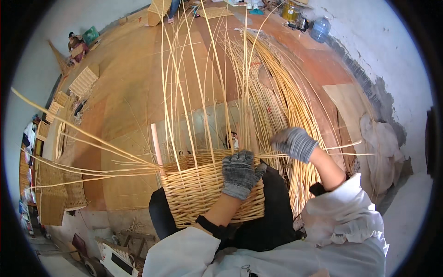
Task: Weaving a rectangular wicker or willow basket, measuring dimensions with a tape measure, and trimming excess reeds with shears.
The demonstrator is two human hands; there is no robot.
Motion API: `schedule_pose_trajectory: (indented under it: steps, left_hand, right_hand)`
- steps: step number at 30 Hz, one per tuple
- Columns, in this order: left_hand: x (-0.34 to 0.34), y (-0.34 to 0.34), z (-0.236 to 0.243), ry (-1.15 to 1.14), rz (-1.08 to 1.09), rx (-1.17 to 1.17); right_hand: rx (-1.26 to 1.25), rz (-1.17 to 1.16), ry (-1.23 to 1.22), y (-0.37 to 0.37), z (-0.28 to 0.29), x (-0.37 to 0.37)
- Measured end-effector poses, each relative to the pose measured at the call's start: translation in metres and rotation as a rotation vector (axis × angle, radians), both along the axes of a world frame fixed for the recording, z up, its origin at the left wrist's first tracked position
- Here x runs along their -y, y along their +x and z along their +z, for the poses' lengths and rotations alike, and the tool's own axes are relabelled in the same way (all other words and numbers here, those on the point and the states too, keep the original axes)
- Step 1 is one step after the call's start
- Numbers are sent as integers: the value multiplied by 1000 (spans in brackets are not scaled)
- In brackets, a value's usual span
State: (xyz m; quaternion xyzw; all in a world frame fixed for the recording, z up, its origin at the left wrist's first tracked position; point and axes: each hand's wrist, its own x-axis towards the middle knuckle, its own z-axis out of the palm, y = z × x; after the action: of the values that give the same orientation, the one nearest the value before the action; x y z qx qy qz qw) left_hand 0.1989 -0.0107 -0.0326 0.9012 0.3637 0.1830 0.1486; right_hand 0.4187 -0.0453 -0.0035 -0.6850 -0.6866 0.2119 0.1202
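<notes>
A half-woven wicker basket [194, 191] rests across my lap, tilted toward me. Long pale rods [188, 106] stand up from its rim, and others stick out sideways to the left. At its left corner rises a smooth wooden post [157, 145]; a second post [250, 124] is at the right. My left hand [240, 175], in a grey knit glove, is closed over the near rim, with its thumb toward the right. Just right of the basket is my gloved right hand [295, 144], above rods running out sideways. Its fingers are smeared, so their grip does not show.
A big bundle of loose rods [295, 101] lies on the floor to the right. Woven pieces [84, 81] stand at the left. Another person [77, 46] sits far left. A blue water bottle [320, 30] stands by the right wall, near a plastic sheet [378, 147].
</notes>
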Motion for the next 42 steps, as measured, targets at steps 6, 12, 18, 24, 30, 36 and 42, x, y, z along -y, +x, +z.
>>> schedule_pose_trajectory:
  steps: [6, 12, 18, 24, 30, 36, 42]
  left_hand:
    - [4, -6, -2, 66, 7, 8]
    - [4, 8, 6, -190, -2, -120]
    - [11, -47, 16, 80, 45, 318]
    - [-23, -185, -22, -501, 734, 772]
    - [11, -212, -24, -727, 616, 961]
    - [-1, -211, -21, -580, 386, 1042]
    - [-3, -208, -45, -695, 415, 1135]
  right_hand:
    - [452, 49, -58, -51, 42, 8]
    - [239, 190, 81, -31, 33, 10]
    - [335, 18, 421, -50, 21, 30]
    - [337, 18, -109, -98, 28, -3]
    - [372, -193, -192, -135, 48, 45]
    - [524, -195, 368, -196, 46, 44]
    - [316, -74, 33, -218, 15, 16]
